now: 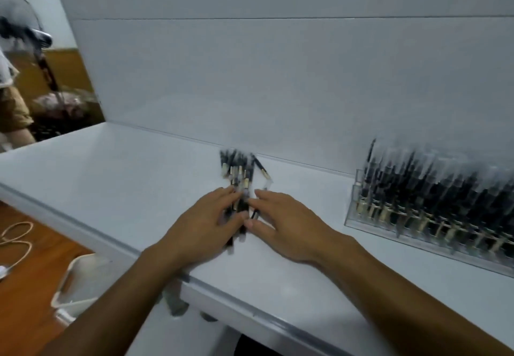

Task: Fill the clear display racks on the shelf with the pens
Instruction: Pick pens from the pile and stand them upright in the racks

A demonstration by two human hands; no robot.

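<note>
Both flat with straight fingers, the left hand (204,226) and right hand (285,223) flank and touch a blurred pile of black pens (238,176) mid-frame.

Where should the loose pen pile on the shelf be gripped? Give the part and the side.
Probably grip the pen pile across its near half, squeezing in from both long sides: the pens lie roughly parallel, pointing away from the shelf edge, and the left hand and right hand flank them there.
</note>
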